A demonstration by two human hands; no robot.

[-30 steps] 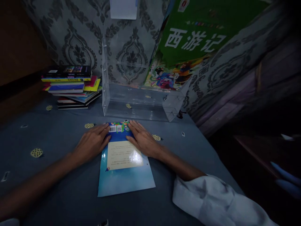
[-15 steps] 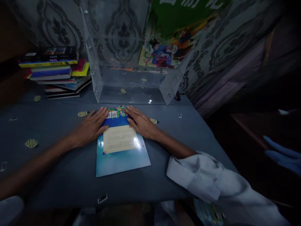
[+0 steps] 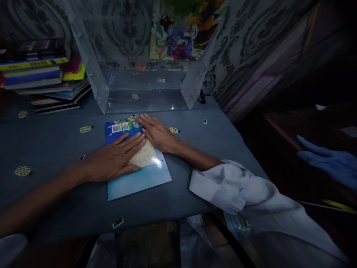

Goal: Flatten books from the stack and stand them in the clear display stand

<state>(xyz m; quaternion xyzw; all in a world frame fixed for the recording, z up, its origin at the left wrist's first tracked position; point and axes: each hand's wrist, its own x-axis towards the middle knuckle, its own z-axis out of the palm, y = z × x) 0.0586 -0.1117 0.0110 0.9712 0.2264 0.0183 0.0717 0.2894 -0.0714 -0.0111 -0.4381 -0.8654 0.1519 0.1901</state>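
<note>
A thin blue book (image 3: 139, 182) lies flat on the table, its printed side up with a barcode and a square code near the far edge. My left hand (image 3: 118, 156) rests palm down across the middle of the book, fingers stretched toward the right and covering part of the cream text panel. Flat on the far right corner lies my right hand (image 3: 157, 134), its fingers extended and hiding that edge. The left fingertips come close to the right hand; whether they touch I cannot tell.
Behind the book stands a clear acrylic rack (image 3: 145, 100) holding an upright picture book (image 3: 178, 37). At the back left is a stack of books (image 3: 41, 76). The grey-blue tablecloth (image 3: 55, 145) has pineapple prints. Off the table's right side, a blue glove-like shape (image 3: 329, 160) shows.
My left hand has slid from the book's far left corner toward me and to the right, over its middle. My right hand stays at the far right corner. The view has shifted slightly.
</note>
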